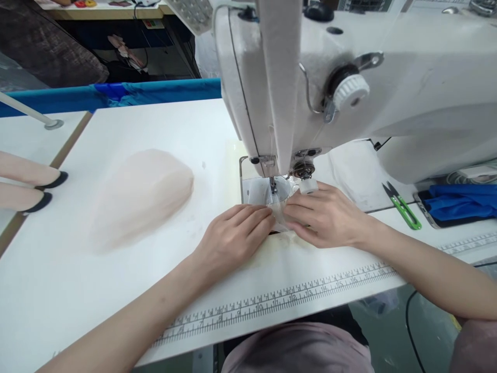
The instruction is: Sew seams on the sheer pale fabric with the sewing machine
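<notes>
The person's two hands lie flat on the white table (116, 129), right in front of the sewing machine (349, 77). Between them is a small piece of thin, see-through cloth (278, 212). It sits just under the needle (273, 185), on the metal plate (252, 191) of the machine.

The left hand (233, 238) comes in from the lower left. Its fingers (258, 215) are held close together and press down on the left edge of the cloth. The right hand (328, 217) comes in from the right. Its fingers point left and press down on the right edge of the cloth. Neither grip is closed around anything; both hands are flat and only push down. The fingertips of the two hands are very near each other, with the cloth between them.

A pile of pale pink cloth (143, 191) lies on the table to the left, well apart from the hands. Green snips (404, 207) lie on the table to the right, beside a blue cloth (462, 202). A ruler (291, 295) is printed along the near edge of the table. At the far left, two pale shapes with black tips (54, 181) stick in over the edge. A blue strip (116, 96) runs behind the table.
</notes>
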`<state>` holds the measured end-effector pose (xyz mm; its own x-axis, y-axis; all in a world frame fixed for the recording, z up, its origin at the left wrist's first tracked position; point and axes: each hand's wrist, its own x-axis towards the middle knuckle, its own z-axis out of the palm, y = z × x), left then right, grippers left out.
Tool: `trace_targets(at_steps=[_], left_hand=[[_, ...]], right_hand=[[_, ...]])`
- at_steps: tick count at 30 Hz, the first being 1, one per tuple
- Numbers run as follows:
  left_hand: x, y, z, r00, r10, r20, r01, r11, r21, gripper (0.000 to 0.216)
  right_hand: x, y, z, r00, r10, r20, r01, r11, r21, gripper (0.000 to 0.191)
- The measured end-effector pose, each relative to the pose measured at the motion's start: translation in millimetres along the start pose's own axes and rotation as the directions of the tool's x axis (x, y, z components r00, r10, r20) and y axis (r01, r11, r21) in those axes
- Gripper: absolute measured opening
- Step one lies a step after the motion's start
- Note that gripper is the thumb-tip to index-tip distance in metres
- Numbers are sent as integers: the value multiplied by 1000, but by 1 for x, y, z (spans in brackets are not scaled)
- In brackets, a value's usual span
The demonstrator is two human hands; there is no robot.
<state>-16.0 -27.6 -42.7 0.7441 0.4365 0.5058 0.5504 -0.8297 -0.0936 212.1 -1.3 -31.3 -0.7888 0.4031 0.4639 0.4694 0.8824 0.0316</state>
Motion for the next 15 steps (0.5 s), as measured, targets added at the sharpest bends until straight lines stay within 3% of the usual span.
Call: trace_targets(at_steps=[3, 7, 10, 15], left_hand=[[-1, 1, 1, 987, -159, 6, 158, 978, -133, 12], [0, 3, 1, 989, -145, 6, 145, 981, -132, 16], [0, 3, 2, 996, -90, 7, 90, 995, -46, 31], [-1, 5, 2, 998, -64, -3, 64, 997, 33, 27]], right_hand=[[0, 2, -4, 999, 15, 52, -20, 995, 103, 50], [0, -1, 2, 1000, -13, 5, 13, 999, -45, 18], [0, -4, 6, 996, -71, -44, 65, 989, -130, 23], [0, -7, 5, 994, -97, -45, 90, 986, -141, 21]])
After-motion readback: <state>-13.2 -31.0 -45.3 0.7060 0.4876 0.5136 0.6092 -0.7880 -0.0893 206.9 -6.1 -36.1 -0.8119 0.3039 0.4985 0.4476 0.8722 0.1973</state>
